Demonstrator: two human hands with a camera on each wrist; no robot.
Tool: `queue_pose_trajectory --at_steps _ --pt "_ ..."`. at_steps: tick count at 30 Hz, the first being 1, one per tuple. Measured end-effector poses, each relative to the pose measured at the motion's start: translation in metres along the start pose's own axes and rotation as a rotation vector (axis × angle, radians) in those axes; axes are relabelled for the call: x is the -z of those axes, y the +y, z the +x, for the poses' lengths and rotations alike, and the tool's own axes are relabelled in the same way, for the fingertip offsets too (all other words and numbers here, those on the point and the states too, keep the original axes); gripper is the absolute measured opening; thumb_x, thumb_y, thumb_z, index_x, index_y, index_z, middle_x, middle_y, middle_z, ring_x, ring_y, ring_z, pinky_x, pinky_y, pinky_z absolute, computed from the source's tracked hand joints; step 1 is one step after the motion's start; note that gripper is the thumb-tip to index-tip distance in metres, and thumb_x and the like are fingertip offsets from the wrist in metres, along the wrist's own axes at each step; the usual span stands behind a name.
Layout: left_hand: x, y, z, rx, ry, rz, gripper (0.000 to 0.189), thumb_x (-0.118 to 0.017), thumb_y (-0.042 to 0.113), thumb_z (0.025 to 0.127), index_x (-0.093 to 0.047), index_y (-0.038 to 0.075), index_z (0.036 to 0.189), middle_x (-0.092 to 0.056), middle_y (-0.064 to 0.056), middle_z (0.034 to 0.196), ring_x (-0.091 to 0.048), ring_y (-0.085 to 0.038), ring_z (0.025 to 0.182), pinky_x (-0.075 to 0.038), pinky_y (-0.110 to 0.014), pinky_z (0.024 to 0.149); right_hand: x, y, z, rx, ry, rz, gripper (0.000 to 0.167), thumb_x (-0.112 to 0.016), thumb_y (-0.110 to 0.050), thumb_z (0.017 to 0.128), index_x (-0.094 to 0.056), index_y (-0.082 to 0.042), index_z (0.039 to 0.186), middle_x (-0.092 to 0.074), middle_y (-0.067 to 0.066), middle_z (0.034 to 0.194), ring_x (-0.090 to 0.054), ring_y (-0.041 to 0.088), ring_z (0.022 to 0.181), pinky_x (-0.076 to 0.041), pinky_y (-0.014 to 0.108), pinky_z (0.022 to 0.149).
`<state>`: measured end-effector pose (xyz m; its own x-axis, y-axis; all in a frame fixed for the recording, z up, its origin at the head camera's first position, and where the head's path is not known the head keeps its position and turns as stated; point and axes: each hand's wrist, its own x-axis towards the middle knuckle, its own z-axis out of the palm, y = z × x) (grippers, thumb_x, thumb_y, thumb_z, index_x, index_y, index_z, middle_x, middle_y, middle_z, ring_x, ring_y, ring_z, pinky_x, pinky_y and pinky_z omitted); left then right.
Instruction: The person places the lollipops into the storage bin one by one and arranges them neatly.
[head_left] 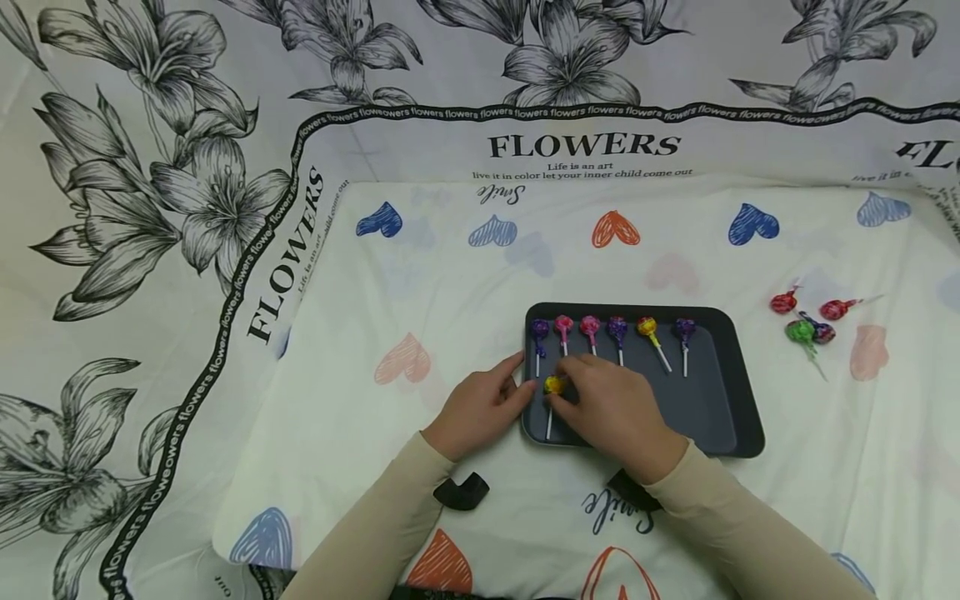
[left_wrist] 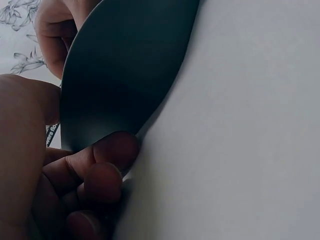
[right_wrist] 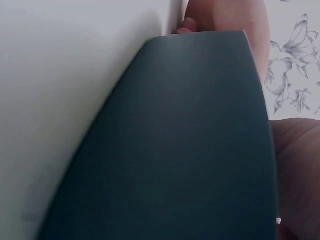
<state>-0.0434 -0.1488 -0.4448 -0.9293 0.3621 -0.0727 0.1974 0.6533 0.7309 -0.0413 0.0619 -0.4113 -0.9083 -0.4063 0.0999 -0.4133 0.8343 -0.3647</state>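
Note:
A dark baking tray (head_left: 708, 408) lies on the cloth with a row of several lollipops along its far side: purple (head_left: 540, 330), pink, yellow (head_left: 647, 327) and another purple (head_left: 684, 328) among them. My left hand (head_left: 474, 410) holds the tray's left edge; the left wrist view shows its fingers (left_wrist: 103, 182) curled against the outer wall. Inside the tray's near left corner, my right hand (head_left: 618, 407) pinches a yellow lollipop (head_left: 553, 384) by its head, its white stick pointing toward me. The right wrist view is mostly filled by the tray's outer wall (right_wrist: 175, 135).
To the tray's right lie several loose lollipops: two red ones (head_left: 783, 301), a green one (head_left: 801, 332) and a dark purple one (head_left: 824, 333). Beneath everything spreads a white cloth (head_left: 420, 283) printed with hearts, over a flower-patterned cover (head_left: 195, 67).

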Motion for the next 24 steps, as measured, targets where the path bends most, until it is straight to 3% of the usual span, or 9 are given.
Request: queue_pose_trajectory --at_steps 15,24 --pt "-0.005 0.002 0.006 -0.012 -0.001 -0.016 0.054 -0.06 0.035 0.107 -0.053 0.006 0.153 -0.058 0.01 0.073 -0.05 -0.006 0.061 -0.038 -0.025 0.058 0.006 0.007 -0.008 -0.015 0.0 -0.02 0.031 -0.086 -0.027 0.087 -0.077 -0.009 0.111 -0.077 0.007 0.102 -0.071 0.022 0.079 -0.055 0.039 0.06" --pt "-0.005 -0.001 0.001 0.018 0.007 -0.006 0.058 -0.059 0.04 0.107 -0.053 0.006 0.154 -0.057 0.011 0.072 -0.049 -0.007 0.06 -0.037 -0.026 0.057 0.033 0.034 -0.013 -0.07 0.116 0.041 0.019 -0.082 -0.024 0.091 -0.078 -0.01 0.102 -0.076 0.005 0.093 -0.065 0.017 0.071 -0.052 0.036 0.058"
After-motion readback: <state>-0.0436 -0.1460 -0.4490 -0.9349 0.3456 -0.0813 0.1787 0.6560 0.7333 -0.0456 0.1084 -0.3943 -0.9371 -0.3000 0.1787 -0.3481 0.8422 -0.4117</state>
